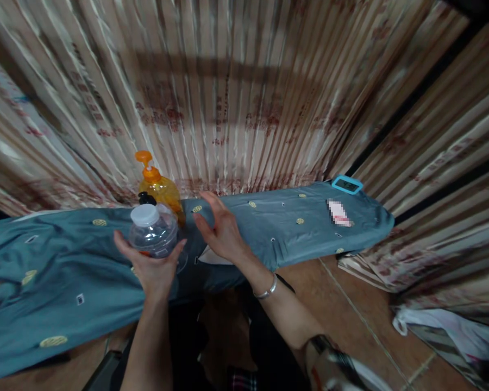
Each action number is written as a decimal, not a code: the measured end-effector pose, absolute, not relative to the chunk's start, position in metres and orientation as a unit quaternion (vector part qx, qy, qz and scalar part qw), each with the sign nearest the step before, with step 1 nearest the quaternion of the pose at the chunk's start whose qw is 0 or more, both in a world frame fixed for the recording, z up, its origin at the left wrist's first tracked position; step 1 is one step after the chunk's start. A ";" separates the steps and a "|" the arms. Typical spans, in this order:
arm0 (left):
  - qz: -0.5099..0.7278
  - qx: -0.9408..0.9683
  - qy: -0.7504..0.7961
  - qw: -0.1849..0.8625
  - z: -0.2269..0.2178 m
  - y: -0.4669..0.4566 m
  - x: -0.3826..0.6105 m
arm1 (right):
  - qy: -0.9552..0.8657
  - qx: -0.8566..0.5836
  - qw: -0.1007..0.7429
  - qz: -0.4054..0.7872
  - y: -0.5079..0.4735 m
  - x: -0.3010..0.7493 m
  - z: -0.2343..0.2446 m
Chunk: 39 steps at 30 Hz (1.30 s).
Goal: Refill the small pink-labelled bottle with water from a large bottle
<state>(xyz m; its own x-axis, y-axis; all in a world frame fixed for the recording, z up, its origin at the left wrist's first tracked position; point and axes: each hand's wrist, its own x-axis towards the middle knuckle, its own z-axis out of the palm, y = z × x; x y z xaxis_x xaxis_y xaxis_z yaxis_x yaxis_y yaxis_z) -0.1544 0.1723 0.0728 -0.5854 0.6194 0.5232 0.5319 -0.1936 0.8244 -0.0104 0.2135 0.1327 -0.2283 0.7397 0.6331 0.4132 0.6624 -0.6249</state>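
My left hand point(157, 269) is wrapped around a clear plastic bottle point(155, 236) with a wide white cap. The bottle stands upright in the grip, and its lower part is hidden by my palm. My right hand point(224, 231) is open, thumb and fingers apart, holding nothing, to the right of the bottle. Behind the bottle is an orange pump bottle point(161, 190) of yellowish liquid. A black top point(146, 199) shows between the two; what it belongs to is mostly hidden. Under my right hand lies a flat white item point(214, 257), partly covered.
A blue-green patterned cloth point(277, 239) covers the long narrow surface. On its right end are a blue-framed digital clock point(346, 184) and a blurred pink-white packet point(339, 213). Pleated curtains point(236, 108) hang behind and at right. Striped fabric point(444, 336) sits lower right, near the tiled floor point(350, 309).
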 end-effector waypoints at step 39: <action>0.578 0.366 0.725 0.084 0.059 0.178 -0.161 | -0.847 -0.466 0.179 0.180 0.236 0.037 0.014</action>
<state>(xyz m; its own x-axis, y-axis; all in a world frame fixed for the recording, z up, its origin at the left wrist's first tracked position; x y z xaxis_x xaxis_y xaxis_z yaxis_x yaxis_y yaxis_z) -0.1608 0.1783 0.0590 -0.7185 0.6269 0.3014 0.4336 0.0649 0.8987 0.0370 0.2361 0.0138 -0.5009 0.8549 0.1351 0.7260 0.5000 -0.4722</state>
